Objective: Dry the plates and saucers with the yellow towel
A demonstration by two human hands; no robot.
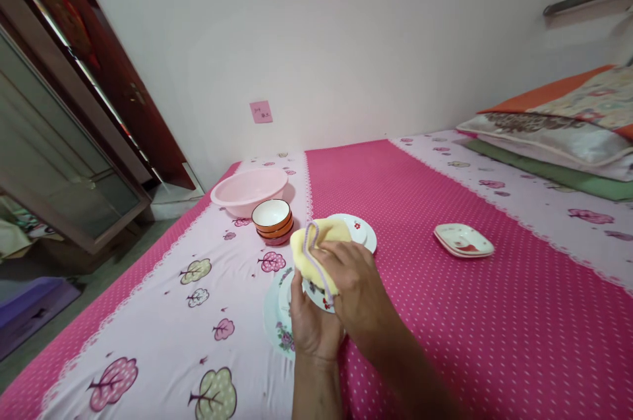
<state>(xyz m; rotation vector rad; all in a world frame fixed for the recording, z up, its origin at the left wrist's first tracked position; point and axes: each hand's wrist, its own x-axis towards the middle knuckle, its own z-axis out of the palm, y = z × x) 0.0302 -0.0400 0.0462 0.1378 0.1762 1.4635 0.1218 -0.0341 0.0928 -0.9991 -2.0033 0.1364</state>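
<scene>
My left hand point(316, 331) supports a small white plate with a floral pattern point(316, 295) from below, palm up. Pressed onto that plate is a yellow cloth point(316, 255) with a purple edge, which my right hand point(353, 275) grips; the cloth hides much of the plate. Under my left hand, a larger flowered plate point(284, 337) lies on the bedspread with a smaller white dish on it, partly covered. Beyond the cloth, white plates point(366, 239) with a red flower are stacked, partly hidden.
Left of centre stands a stack of orange-brown bowls point(273, 219), with a pink basin point(250, 189) behind it. To the right lie stacked squarish white dishes point(463, 240). Pillows and folded bedding point(558, 133) rest at the far right. A pink note point(261, 112) is on the wall.
</scene>
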